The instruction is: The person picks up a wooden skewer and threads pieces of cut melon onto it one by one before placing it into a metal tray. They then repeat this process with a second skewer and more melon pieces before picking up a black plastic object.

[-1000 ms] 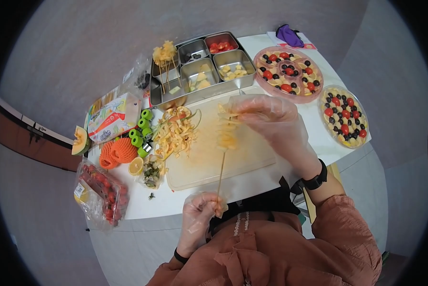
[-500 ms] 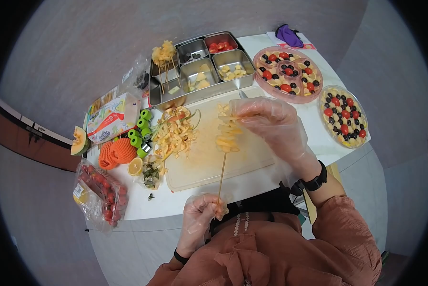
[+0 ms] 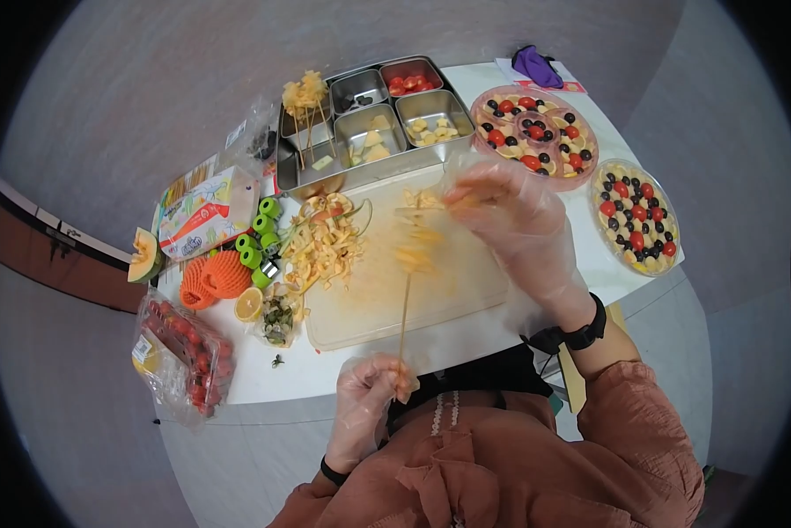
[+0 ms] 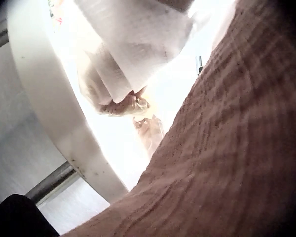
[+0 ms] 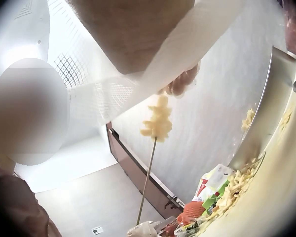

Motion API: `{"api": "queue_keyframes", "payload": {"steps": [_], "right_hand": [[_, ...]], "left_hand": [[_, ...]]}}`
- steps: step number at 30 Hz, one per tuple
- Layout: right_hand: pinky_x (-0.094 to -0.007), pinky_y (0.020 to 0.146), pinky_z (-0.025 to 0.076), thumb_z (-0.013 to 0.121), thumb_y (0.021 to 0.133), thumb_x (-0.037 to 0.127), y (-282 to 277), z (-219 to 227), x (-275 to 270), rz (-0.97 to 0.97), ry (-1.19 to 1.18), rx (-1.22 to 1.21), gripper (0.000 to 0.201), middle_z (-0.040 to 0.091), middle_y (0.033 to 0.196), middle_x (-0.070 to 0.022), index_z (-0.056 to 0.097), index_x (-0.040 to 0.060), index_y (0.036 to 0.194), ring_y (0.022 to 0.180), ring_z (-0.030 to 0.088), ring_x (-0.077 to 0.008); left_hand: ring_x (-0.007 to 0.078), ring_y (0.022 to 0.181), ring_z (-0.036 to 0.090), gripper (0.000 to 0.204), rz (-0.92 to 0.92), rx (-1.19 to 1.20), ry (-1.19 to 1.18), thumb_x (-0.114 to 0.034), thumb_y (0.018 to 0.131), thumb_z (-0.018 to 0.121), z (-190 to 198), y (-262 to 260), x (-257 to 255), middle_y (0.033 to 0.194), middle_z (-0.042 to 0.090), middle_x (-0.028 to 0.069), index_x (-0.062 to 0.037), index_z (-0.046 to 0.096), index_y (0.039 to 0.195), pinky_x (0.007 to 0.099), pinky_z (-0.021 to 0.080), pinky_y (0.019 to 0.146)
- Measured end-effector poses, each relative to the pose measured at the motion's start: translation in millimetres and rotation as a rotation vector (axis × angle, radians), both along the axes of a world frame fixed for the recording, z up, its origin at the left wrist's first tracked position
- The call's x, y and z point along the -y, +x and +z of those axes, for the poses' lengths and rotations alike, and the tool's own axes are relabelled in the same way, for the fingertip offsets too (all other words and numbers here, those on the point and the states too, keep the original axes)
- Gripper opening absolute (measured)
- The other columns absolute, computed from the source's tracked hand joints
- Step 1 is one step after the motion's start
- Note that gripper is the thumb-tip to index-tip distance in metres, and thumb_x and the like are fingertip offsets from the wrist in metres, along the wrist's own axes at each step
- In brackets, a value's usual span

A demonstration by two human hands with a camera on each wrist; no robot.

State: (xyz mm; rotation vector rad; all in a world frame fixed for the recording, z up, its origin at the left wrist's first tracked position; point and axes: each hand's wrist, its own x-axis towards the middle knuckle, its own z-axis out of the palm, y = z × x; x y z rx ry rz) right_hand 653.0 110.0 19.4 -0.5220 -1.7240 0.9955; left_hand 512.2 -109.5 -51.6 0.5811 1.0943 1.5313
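Note:
Wearing a clear plastic glove, my left hand (image 3: 369, 400) grips the lower end of a thin wooden skewer (image 3: 405, 321) near the table's front edge. Thin pale-yellow fruit slices (image 3: 415, 258) are stacked along its upper part, above the cutting board (image 3: 386, 321). My gloved right hand (image 3: 518, 224) is at the top of the skewer, its fingers pinching a flat fruit slice (image 3: 417, 212). In the right wrist view, the fingertips (image 5: 180, 84) sit just above the fruit stack (image 5: 159, 121). Brightness and the glove hide most of the left hand's grip in the left wrist view.
Behind the board stands a steel tray (image 3: 369, 182) with cut-fruit compartments and several filled skewers (image 3: 305, 95). Peels (image 3: 329, 238) cover the board's left side. Farther left lie green-handled tools (image 3: 259, 242) and boxed tomatoes (image 3: 188, 352). Two fruit platters (image 3: 479, 145) (image 3: 599, 211) are at right.
My right hand has shifted slightly to the right, and a flat slice now shows sticking out from its fingertips. The skewer has moved slightly left; my left hand keeps its hold.

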Motion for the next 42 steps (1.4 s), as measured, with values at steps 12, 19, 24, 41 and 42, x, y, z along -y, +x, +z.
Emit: {"api": "queue_keyframes", "payload": {"steps": [12, 19, 24, 41, 42], "right_hand": [[-0.0361, 0.077, 0.051, 0.061, 0.084, 0.008, -7, -28, -72, -0.016, 0.275, 0.728, 0.017, 0.069, 0.093, -0.0163, 0.069, 0.0039, 0.098, 0.087, 0.067, -0.0287], [-0.0389, 0.087, 0.049, 0.060, 0.082, 0.010, -26, -34, -91, 0.052, 0.285, 1.073, 0.027, 0.069, 0.099, -0.0158, 0.068, 0.0061, 0.108, 0.098, 0.064, -0.0324], [-0.0406, 0.082, 0.050, 0.059, 0.081, 0.007, -28, -50, -98, 0.031, 0.693, 0.981, 0.016, 0.065, 0.091, -0.0159, 0.066, 0.0040, 0.096, 0.093, 0.064, -0.0333], [-0.0349, 0.076, 0.049, 0.055, 0.086, 0.007, -35, -38, -103, 0.075, 0.756, 0.970, 0.012, 0.063, 0.084, -0.0163, 0.064, -0.0002, 0.088, 0.082, 0.065, -0.0265], [-0.0315, 0.076, 0.049, 0.057, 0.087, 0.008, -36, -28, -98, 0.090, 0.416, 0.902, 0.015, 0.064, 0.083, -0.0133, 0.066, -0.0007, 0.095, 0.080, 0.064, -0.0207]], "left_hand": [[0.0118, 0.069, 0.054, 0.012, 0.108, -0.010, -0.017, -0.009, 0.097, 0.058, 4, 1, 1, 0.079, 0.060, 0.0043, 0.0022, 0.064, 0.099, 0.0257, 0.045, 0.066], [0.0147, 0.068, 0.056, 0.007, 0.106, 0.009, 0.025, -0.003, 0.094, 0.058, -4, -3, 3, 0.085, 0.062, 0.0080, -0.0011, 0.062, 0.100, 0.0282, 0.047, 0.065], [0.0146, 0.067, 0.055, 0.007, 0.109, 0.028, 0.006, -0.003, 0.094, 0.058, -4, -6, 3, 0.084, 0.061, 0.0075, -0.0006, 0.062, 0.099, 0.0284, 0.046, 0.065], [0.0124, 0.068, 0.055, 0.014, 0.091, 0.004, 0.038, -0.012, 0.097, 0.061, -4, -7, -2, 0.078, 0.060, 0.0043, 0.0021, 0.063, 0.098, 0.0265, 0.045, 0.062], [0.0122, 0.068, 0.055, 0.014, 0.093, -0.007, 0.037, -0.011, 0.097, 0.060, -4, -7, -2, 0.078, 0.060, 0.0046, 0.0020, 0.063, 0.098, 0.0262, 0.046, 0.062]]}}
